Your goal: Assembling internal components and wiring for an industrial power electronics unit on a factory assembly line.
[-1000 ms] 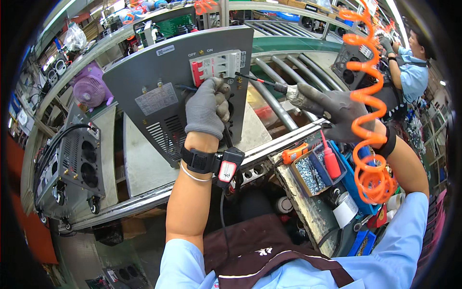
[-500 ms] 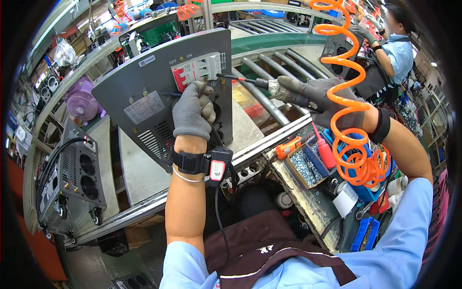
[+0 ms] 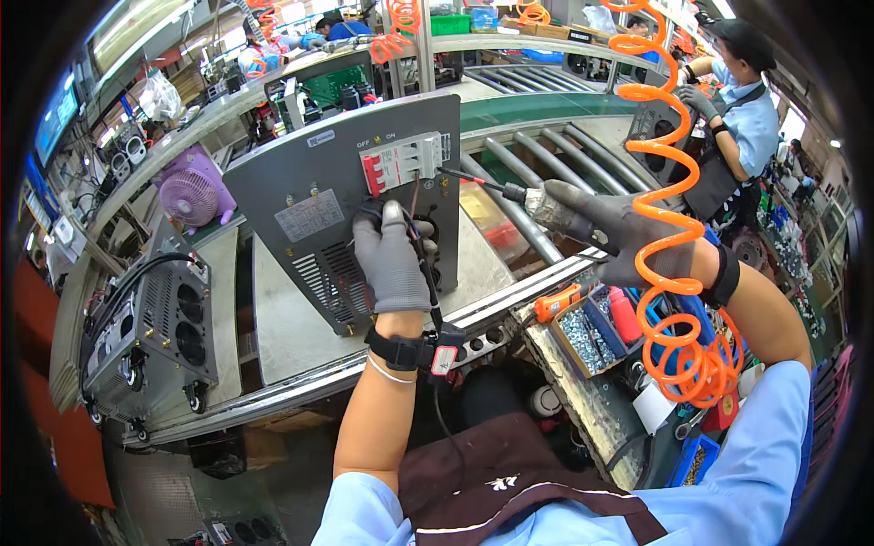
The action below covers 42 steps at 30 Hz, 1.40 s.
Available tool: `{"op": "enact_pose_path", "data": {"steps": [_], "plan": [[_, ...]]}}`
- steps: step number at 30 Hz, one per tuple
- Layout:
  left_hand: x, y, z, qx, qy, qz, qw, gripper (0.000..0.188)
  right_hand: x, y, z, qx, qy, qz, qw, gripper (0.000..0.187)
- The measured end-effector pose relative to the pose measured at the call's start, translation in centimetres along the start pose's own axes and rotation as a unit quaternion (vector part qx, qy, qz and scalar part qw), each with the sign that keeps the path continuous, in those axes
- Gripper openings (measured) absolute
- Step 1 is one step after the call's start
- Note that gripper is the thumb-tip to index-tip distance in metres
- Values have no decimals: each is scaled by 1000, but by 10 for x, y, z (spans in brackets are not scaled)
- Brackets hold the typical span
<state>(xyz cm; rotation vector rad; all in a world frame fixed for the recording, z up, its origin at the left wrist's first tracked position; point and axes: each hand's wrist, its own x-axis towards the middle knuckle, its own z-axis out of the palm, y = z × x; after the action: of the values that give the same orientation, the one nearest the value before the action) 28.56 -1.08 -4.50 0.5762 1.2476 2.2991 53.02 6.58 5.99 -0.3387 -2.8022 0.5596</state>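
A dark grey metal panel (image 3: 320, 173) stands upright before me, with a white circuit breaker (image 3: 405, 162) with red levers near its top. My left hand (image 3: 393, 264), in a grey glove, is closed just below the breaker around a black cable (image 3: 428, 269); part of the grip is hidden. A thin brown wire (image 3: 415, 197) runs up from there to the breaker. My right hand (image 3: 628, 238), also gloved, grips a screwdriver (image 3: 513, 192) with a black handle and red shaft. Its tip meets the breaker's right end.
An orange coiled hose (image 3: 669, 232) hangs in front of my right hand. Boxes of screws (image 3: 585, 338), an orange tool (image 3: 557, 302) and a red bottle (image 3: 625, 315) lie at right. A grey wheeled unit (image 3: 164, 318) and purple fan (image 3: 189, 197) are left; rollers (image 3: 533, 164) run behind.
My left hand has dropped from the breaker's lower edge to below it, baring the brown wire. The screwdriver stays at the breaker's right end. The whole view has shifted slightly.
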Motion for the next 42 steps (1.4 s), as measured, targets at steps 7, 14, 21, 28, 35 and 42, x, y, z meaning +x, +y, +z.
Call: {"op": "enact_pose_path", "data": {"steps": [7,14,21,28,35,42], "plan": [[5,8,-3,-87,41,-24,995,8,7,1,-1,-114,-15,77,990,90],[-1,12,-4,-30,-44,5,999,9,15,4,2,7,-9,46,999,90],[12,21,-12,9,-2,5,1000,9,24,-12,1,-47,-26,85,995,89],[25,21,-7,-16,1,31,999,11,27,-6,8,-59,8,13,998,90],[25,28,4,-92,61,-28,994,10,28,4,17,-1,21,-10,1000,90],[26,36,-2,-94,50,-49,993,8,33,-17,6,-97,-43,76,991,88]]}}
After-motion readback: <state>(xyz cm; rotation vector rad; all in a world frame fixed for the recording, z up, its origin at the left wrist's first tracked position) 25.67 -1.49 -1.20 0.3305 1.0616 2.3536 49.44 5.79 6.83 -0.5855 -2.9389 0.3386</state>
